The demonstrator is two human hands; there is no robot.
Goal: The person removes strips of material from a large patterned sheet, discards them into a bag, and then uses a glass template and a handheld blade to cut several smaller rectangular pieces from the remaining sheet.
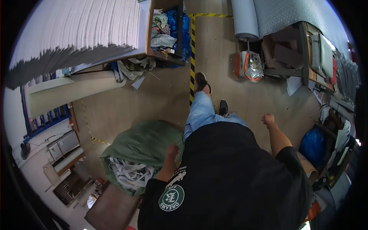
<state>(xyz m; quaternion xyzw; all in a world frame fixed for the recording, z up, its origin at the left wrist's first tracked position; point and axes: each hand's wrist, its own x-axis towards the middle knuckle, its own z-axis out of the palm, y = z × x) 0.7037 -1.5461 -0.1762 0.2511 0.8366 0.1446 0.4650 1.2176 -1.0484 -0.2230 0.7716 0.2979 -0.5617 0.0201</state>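
My left hand (173, 152) hangs at my left side, just over a large green cloth sack (147, 134). It is blurred, and its fingers do not show clearly. White strips or straps (130, 172) bulge from the sack's opening. Away from my body on the other side, my right hand (267, 119) is held over bare floor with its fingers curled in and nothing seen in them. Below me my legs are in mid-stride, one shoe (201, 81) well ahead of the other (223, 107).
Stacked white sheets (84, 27) lie on a table at upper left, above a shelf of cloth scraps (163, 34). Black-yellow floor tape (193, 50) runs ahead. At upper right are a large roll (245, 19) and a workbench (304, 57). A blue bag (312, 143) stands right.
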